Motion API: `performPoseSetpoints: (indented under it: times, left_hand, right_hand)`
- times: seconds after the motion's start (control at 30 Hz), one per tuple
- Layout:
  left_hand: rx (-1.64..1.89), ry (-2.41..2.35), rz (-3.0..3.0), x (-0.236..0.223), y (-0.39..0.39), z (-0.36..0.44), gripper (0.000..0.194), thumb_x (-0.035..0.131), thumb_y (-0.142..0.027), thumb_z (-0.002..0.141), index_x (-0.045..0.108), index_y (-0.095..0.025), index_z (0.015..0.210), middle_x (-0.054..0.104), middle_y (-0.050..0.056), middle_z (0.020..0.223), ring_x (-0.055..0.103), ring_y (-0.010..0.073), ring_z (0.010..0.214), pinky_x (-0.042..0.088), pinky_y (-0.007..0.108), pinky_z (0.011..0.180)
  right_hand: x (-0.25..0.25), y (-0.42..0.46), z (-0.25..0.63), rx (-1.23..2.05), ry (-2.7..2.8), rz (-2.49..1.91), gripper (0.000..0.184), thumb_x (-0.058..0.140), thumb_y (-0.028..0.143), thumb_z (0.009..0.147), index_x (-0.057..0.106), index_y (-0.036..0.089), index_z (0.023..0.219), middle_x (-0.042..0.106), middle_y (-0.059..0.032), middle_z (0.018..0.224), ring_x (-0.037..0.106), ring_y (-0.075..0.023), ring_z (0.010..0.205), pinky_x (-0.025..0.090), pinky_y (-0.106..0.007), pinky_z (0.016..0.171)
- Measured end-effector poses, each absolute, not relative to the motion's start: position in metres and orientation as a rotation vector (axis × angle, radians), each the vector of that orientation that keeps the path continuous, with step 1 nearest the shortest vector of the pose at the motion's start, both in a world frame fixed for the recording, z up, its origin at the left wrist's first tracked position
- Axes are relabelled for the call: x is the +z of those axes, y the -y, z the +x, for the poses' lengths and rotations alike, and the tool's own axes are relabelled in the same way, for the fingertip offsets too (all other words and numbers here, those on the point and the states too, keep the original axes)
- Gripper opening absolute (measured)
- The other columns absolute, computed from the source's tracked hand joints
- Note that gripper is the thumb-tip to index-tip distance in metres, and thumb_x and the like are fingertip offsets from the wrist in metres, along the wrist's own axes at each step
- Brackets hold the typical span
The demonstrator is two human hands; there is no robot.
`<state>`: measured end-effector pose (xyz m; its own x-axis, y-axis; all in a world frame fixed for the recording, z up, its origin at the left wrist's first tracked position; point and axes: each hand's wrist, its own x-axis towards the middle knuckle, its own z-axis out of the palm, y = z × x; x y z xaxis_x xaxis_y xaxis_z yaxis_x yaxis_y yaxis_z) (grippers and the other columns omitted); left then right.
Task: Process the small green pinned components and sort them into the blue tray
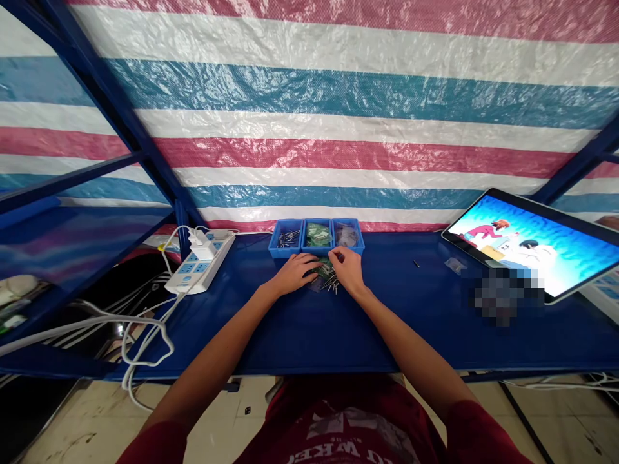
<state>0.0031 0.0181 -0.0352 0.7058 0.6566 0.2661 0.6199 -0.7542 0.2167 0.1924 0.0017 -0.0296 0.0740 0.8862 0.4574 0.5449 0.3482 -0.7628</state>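
Note:
On the blue table, a loose pile of thin metal pin-like pieces lies between my hands, mixed with green and clear plastic bits. My left hand rests palm down at the pile's left edge, its fingers stretched and thumb apart. Over the right side of the pile, my right hand has thumb and forefinger pinched together; whatever is between them is too small to make out. Just beyond my hands stand three joined blue bins: a left bin with metal pieces, a middle bin with green packets, a right bin with clear bags.
At left, a white power strip with a plug and trailing cables lies on the table. A tablet screen leans at right, near a small clear bag, a small dark piece and a blurred patch. Striped sheeting hangs behind.

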Motion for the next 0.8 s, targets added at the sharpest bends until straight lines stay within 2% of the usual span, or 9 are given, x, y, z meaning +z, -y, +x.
performPoseSetpoints:
  times: [0.2,0.37,0.43,0.63,0.8]
  left_hand:
    - [0.557,-1.081,2.944,-0.039,-0.019,0.006,0.026,0.049,-0.029,0.096,0.067,-0.02,0.112,0.066,0.008,0.112,0.054,0.0235,0.112,0.036,0.035,0.086]
    - [0.622,-1.069,3.006,-0.04,-0.02,0.009,0.03,0.041,-0.025,0.099,0.07,-0.02,0.103,0.069,0.007,0.106,0.056,0.0208,0.107,0.035,0.035,0.087]
    - [0.642,-1.07,2.999,-0.04,-0.02,0.01,0.03,0.041,-0.028,0.099,0.07,-0.019,0.101,0.069,0.007,0.109,0.056,0.0211,0.109,0.035,0.035,0.09]
    - [0.514,-1.004,2.971,-0.044,-0.022,0.01,0.042,0.045,-0.046,0.096,0.058,-0.02,0.127,0.06,0.01,0.132,0.051,0.025,0.124,0.033,0.038,0.097]
    - [0.5,-1.015,2.985,-0.047,-0.024,0.009,0.044,0.045,-0.047,0.096,0.059,-0.019,0.126,0.062,0.011,0.128,0.054,0.0249,0.12,0.034,0.037,0.097]
  right_hand:
    - [-0.03,-0.002,0.192,0.445,1.604,-1.343,0.024,0.049,0.032,0.085,0.065,0.019,0.072,0.067,-0.0031,0.071,0.057,-0.0165,0.062,0.043,-0.028,0.064]
    - [-0.031,-0.003,0.193,0.454,1.61,-1.357,0.025,0.049,0.033,0.084,0.065,0.019,0.072,0.068,-0.003,0.073,0.057,-0.0161,0.061,0.043,-0.027,0.064]
    - [-0.031,-0.002,0.193,0.448,1.612,-1.358,0.025,0.049,0.033,0.084,0.065,0.019,0.072,0.068,-0.0031,0.072,0.057,-0.0163,0.062,0.044,-0.027,0.064]
    - [-0.029,-0.002,0.193,0.446,1.617,-1.344,0.025,0.048,0.032,0.085,0.065,0.019,0.071,0.067,-0.0032,0.071,0.058,-0.0169,0.062,0.044,-0.028,0.064]
    - [-0.031,-0.003,0.193,0.439,1.612,-1.335,0.024,0.049,0.031,0.084,0.065,0.019,0.071,0.067,-0.0032,0.071,0.058,-0.017,0.062,0.045,-0.028,0.065]
